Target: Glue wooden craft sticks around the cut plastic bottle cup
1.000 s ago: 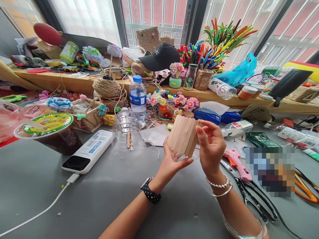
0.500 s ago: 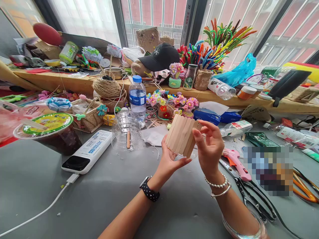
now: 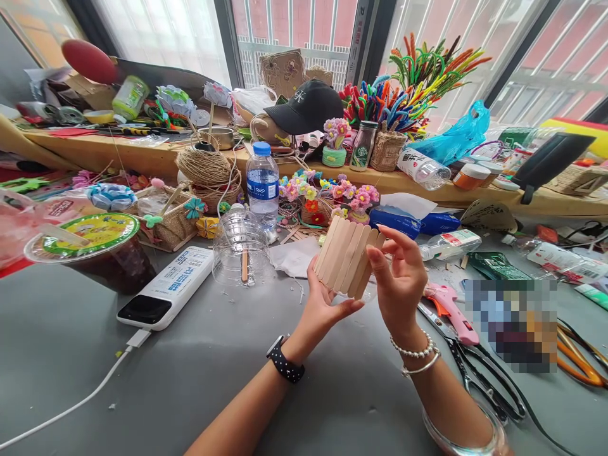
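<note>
A panel of flat wooden craft sticks [image 3: 346, 258], set side by side, is held up above the grey table. My left hand [image 3: 323, 313] supports it from below and behind, its thumb under the lower edge. At the panel's right edge, my right hand [image 3: 401, 278] pinches the outermost stick between thumb and fingers. Something clear shows behind the panel's lower right, partly hidden. Left of my hands lies a cut clear plastic bottle [image 3: 241, 247] with a single stick [image 3: 244, 265] at it.
A pink glue gun [image 3: 453, 311] and black-handled scissors [image 3: 487, 380] lie at the right. A white power bank [image 3: 166, 288] and a lidded cup [image 3: 95, 253] are at the left. Behind stand a water bottle [image 3: 263, 187] and crochet flowers [image 3: 351, 193].
</note>
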Demonstrator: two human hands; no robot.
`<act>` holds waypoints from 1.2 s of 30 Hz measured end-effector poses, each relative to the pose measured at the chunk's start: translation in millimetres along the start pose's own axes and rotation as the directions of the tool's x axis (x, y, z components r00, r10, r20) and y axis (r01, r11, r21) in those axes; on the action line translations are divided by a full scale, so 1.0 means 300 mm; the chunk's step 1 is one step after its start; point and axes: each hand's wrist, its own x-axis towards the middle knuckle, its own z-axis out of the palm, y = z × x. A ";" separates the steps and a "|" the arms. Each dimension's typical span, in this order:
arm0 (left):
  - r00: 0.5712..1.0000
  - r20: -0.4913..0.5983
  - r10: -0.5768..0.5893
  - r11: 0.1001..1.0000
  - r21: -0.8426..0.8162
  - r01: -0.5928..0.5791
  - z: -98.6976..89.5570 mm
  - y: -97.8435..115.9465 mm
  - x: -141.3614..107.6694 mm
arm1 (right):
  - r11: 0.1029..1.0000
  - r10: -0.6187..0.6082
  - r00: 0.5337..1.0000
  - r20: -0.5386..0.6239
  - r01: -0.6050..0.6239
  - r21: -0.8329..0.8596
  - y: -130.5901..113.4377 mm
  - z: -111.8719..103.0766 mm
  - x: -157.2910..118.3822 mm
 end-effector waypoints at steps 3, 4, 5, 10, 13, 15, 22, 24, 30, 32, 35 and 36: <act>1.000 0.001 0.006 1.000 0.017 -0.006 0.001 0.000 -0.002 | 1.000 0.003 1.000 0.008 -0.003 0.025 -0.001 0.000 -0.001; 1.000 0.002 0.013 1.000 0.023 -0.013 0.001 -0.001 -0.002 | 1.000 0.000 1.000 0.014 -0.001 0.030 -0.001 -0.001 0.000; 1.000 0.001 0.021 0.999 0.030 -0.021 0.001 -0.002 -0.003 | 0.999 -0.003 1.000 0.018 0.002 0.033 0.000 -0.002 0.000; 0.993 -0.041 0.112 0.984 0.146 -0.105 -0.003 -0.008 -0.007 | 0.993 -0.064 0.997 0.047 0.059 0.098 0.019 -0.010 0.011; 0.978 -0.049 0.200 0.944 0.276 -0.180 -0.013 -0.008 -0.012 | 0.982 -0.130 0.990 0.062 0.119 0.148 0.034 -0.015 0.022; 0.967 -0.043 0.251 0.902 0.372 -0.218 -0.020 -0.008 -0.015 | 0.977 -0.173 0.983 0.057 0.163 0.141 0.041 -0.016 0.028; 0.877 -0.102 0.469 0.734 0.597 -0.323 -0.028 -0.022 -0.013 | 0.966 -0.194 0.979 0.062 0.180 0.186 0.038 -0.015 0.031; 0.872 -0.104 0.479 0.720 0.615 -0.321 -0.026 -0.024 -0.013 | 0.969 -0.189 0.980 0.066 0.174 0.176 0.036 -0.015 0.030; 0.896 -0.108 0.430 0.766 0.570 -0.298 -0.023 -0.016 -0.020 | 0.964 -0.186 0.981 0.060 0.170 0.203 0.033 -0.018 0.027; 0.928 -0.096 0.361 0.816 0.513 -0.265 -0.022 -0.011 -0.022 | 0.970 -0.180 0.982 0.058 0.168 0.175 0.028 -0.018 0.026; 0.963 -0.071 0.259 0.876 0.437 -0.203 -0.017 -0.008 -0.022 | 0.980 -0.165 0.985 0.056 0.158 0.123 0.019 -0.019 0.025; 0.970 -0.066 0.233 0.893 0.410 -0.187 -0.015 -0.010 -0.021 | 0.982 -0.160 0.986 0.055 0.154 0.105 0.017 -0.019 0.024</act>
